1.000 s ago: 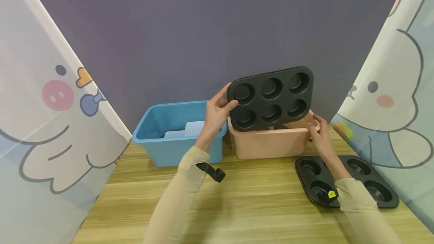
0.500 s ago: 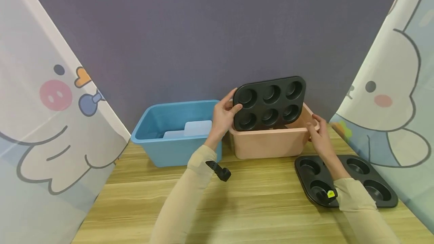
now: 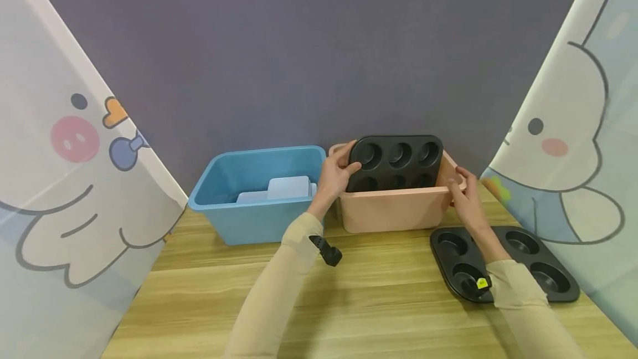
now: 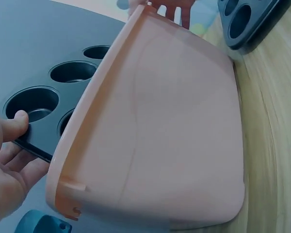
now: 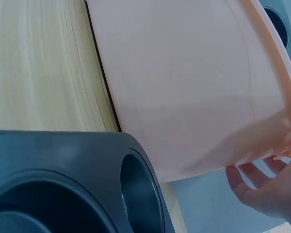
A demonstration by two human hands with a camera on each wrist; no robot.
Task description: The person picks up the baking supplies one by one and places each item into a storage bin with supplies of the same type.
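Note:
A dark six-cup muffin pan (image 3: 399, 162) stands tilted on its long side, its lower part inside the pink bin (image 3: 394, 212). My left hand (image 3: 335, 173) pinches the pan's left edge, thumb on the front; the left wrist view shows this thumb (image 4: 17, 125) beside a cup. With my right hand (image 3: 468, 198) I grip the bin's right rim, thumb in front; in the right wrist view the fingers (image 5: 254, 179) curl under that rim. The pan's bottom edge is hidden behind the bin's front wall.
Left of the pink bin stands a blue bin (image 3: 259, 220) with pale, flat-topped boxes (image 3: 289, 188) inside. A second dark muffin pan (image 3: 505, 251) lies on the wooden table (image 3: 369, 303) under my right forearm. A grey panel (image 3: 319, 49) rises behind the bins.
My left hand has moved the muffin pan down and slightly right, from above the pink bin to partly inside it. The pan has levelled. My right hand stays on the bin's rim.

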